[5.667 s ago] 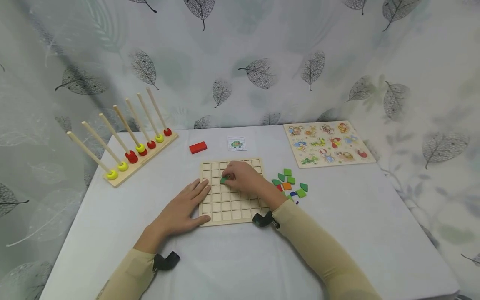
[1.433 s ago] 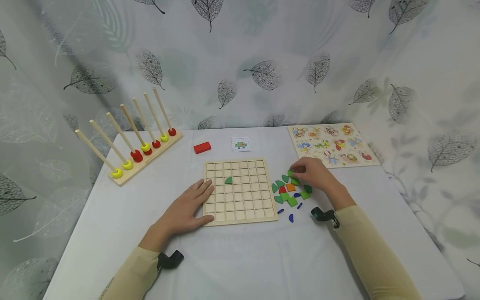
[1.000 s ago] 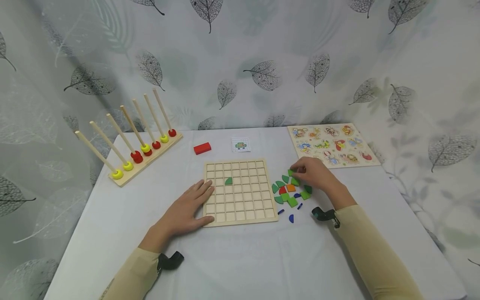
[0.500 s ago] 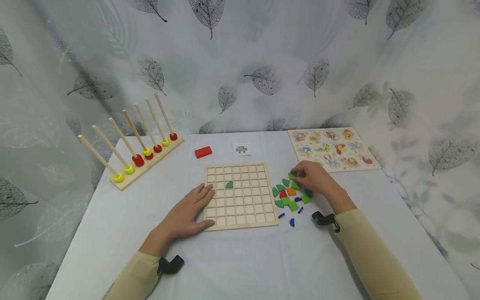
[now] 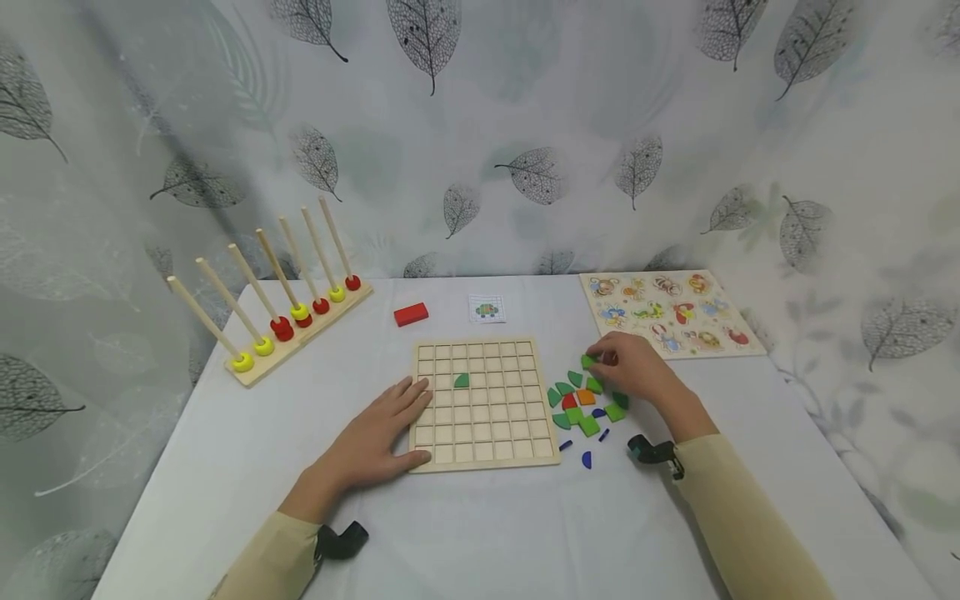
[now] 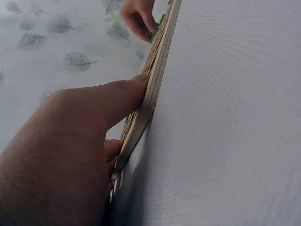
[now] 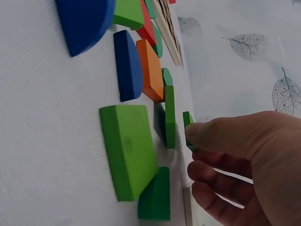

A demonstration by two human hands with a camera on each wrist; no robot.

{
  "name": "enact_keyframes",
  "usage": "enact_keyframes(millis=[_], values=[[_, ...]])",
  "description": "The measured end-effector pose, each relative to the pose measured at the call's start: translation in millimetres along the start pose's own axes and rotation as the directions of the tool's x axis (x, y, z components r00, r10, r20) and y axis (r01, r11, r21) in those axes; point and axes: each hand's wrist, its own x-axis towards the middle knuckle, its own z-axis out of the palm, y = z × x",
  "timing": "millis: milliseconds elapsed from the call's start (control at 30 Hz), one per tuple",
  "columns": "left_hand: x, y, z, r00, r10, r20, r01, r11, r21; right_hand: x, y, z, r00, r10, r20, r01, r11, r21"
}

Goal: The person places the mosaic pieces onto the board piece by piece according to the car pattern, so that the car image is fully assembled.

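Likely pick-up, right of grid board (image 5: 480, 433) | right fingers (image 7: 209, 134) pinched green piece (image 7: 188, 118) | left fingers (image 5: 407, 401) lay spread on board | boardward lift seemed due

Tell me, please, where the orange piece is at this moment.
In the head view, the orange piece lies on the white table to the right of the grid board, with the red piece immediately to its left.

Clear tablecloth (image 5: 543, 310) stretches far-left of the pinching right hand (image 5: 633, 368) — loose pieces (image 5: 586, 397) crowd nearer, the animal puzzle (image 5: 651, 292) beyond.
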Motion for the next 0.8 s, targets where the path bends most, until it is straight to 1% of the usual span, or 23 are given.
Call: enact_keyframes(millis=[200, 433, 667, 800], values=[[-0.1, 1.0, 0.0, 1.000, 0.005, 0.001, -0.005, 1.000, 0.003, -2, -2, -3, 0.999, -0.027, -0.036, 0.028, 1.000, 0.013], [0.5, 1.2, -1.7, 1.000, 0.010, 0.004, -0.010, 1.000, 0.002, -3, -11, -8, 0.998, -0.046, -0.040, 0.047, 0.999, 0.022], [-0.1, 1.2, -2.1, 1.000, 0.014, 0.005, -0.014, 1.000, -0.006, -4, -19, -14, 0.993, -0.092, -0.070, 0.093, 0.996, 0.010], [-0.3, 1.6, -2.3, 1.000, 0.010, 0.007, -0.009, 1.000, -0.009, -5, -24, -16, 0.992, -0.104, -0.077, 0.106, 0.994, 0.014]])
